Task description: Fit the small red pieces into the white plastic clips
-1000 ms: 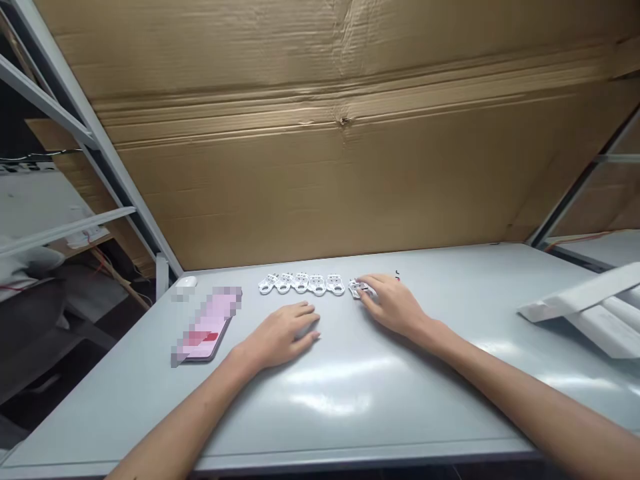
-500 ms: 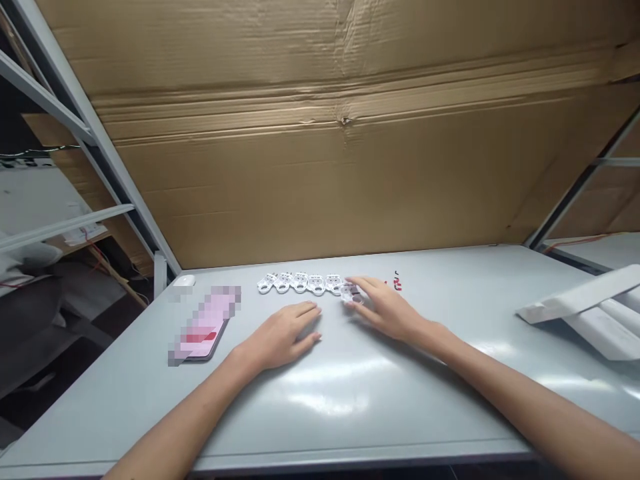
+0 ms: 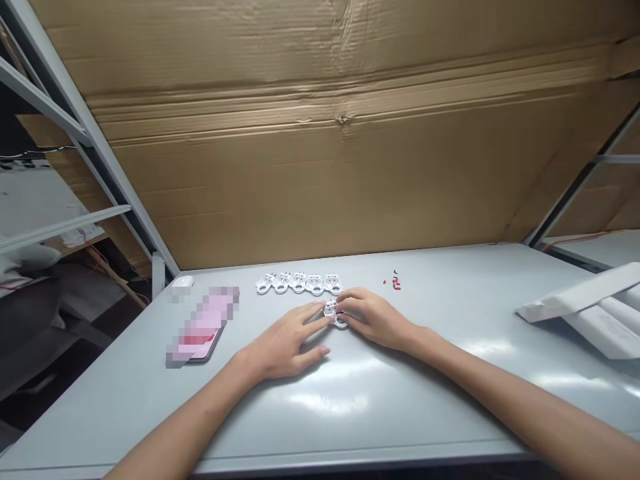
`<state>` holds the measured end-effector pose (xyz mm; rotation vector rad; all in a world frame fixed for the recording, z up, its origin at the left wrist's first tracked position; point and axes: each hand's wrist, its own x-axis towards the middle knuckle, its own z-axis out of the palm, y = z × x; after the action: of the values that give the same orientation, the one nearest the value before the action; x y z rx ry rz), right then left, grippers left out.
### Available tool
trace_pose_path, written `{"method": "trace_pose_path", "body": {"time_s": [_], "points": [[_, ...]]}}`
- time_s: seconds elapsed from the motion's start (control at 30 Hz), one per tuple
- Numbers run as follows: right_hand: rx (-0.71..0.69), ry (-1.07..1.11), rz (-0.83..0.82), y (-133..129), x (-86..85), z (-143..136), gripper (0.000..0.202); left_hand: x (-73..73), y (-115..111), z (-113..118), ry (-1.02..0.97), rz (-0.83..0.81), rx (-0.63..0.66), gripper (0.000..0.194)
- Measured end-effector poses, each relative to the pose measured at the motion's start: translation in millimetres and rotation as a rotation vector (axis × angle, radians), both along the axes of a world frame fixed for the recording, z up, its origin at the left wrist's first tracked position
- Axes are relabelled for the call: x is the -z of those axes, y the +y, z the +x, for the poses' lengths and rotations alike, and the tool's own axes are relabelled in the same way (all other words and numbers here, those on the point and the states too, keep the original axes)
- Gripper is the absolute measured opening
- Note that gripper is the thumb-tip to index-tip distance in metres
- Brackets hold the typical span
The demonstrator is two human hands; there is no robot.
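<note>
A small white plastic piece with a ring at its lower end point(image 3: 330, 309) lies on the table between my two hands. My right hand point(image 3: 379, 319) has its thumb and fingertips on the piece's right side and partly covers it. From the left, my left hand point(image 3: 287, 340) reaches its outstretched fingers to the piece's edge, thumb apart. Behind them, several similar white pieces point(image 3: 299, 283) lie in a row, rings toward me. Tiny red and dark bits point(image 3: 397, 284) lie to the right, beyond my right hand.
A pink-screened phone point(image 3: 205, 325), partly pixelated, lies left of my left hand. Behind it is a small white case point(image 3: 183, 281). White angled blocks point(image 3: 590, 307) stand at the table's right. A cardboard panel point(image 3: 320, 193) rises along the back edge of the grey table point(image 3: 430, 407).
My right hand has drawn the white piece toward me and slightly left, away from the row. My left hand has shifted a little right, and its fingertips now meet the piece.
</note>
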<state>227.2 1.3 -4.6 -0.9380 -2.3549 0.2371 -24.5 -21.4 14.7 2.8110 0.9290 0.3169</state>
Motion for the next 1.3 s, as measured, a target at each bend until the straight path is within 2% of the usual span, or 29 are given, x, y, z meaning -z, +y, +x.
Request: {"method": "trace_pose_path", "body": {"time_s": [0.27, 0.33, 0.43, 0.6, 0.73, 0.83, 0.93, 1.1, 1.3], "points": [[0.013, 0.014, 0.049, -1.6, 0.7, -4.1, 0.025, -0.2, -0.5, 1.8, 0.01, -0.028, -0.015, 0.05], [0.036, 0.083, 0.033, -3.3, -3.3, -6.1, 0.027, -0.2, -0.8, 2.4, 0.002, -0.015, -0.014, 0.049], [0.118, 0.349, -0.117, -5.6, -14.4, -7.3, 0.024, -0.7, -1.4, 3.4, 0.001, -0.008, -0.014, 0.047], [0.205, 0.863, -0.597, -0.6, -29.5, 4.2, 0.029, -1.6, -2.0, 2.9, 0.029, -0.023, -0.039, 0.048], [0.141, 0.99, -0.887, 9.6, -24.1, 17.4, 0.021, -1.1, -2.2, 1.3, 0.03, -0.025, -0.045, 0.05], [0.097, 0.953, -0.959, 15.1, -16.7, 19.7, 0.016, -1.1, -2.0, 0.9, 0.031, -0.027, -0.044, 0.051], [0.091, 0.945, -0.998, 15.6, -14.0, 16.3, 0.02, -1.5, -1.7, 1.4, 0.038, -0.03, -0.046, 0.054], [0.034, 1.111, -1.154, 11.3, -18.0, 10.9, 0.031, -1.6, -1.6, 1.9, 0.056, -0.044, -0.059, 0.057], [0.082, 1.159, -1.147, 8.6, -20.0, 11.6, 0.019, -1.0, -1.5, 2.2, 0.066, -0.043, -0.059, 0.056]]}}
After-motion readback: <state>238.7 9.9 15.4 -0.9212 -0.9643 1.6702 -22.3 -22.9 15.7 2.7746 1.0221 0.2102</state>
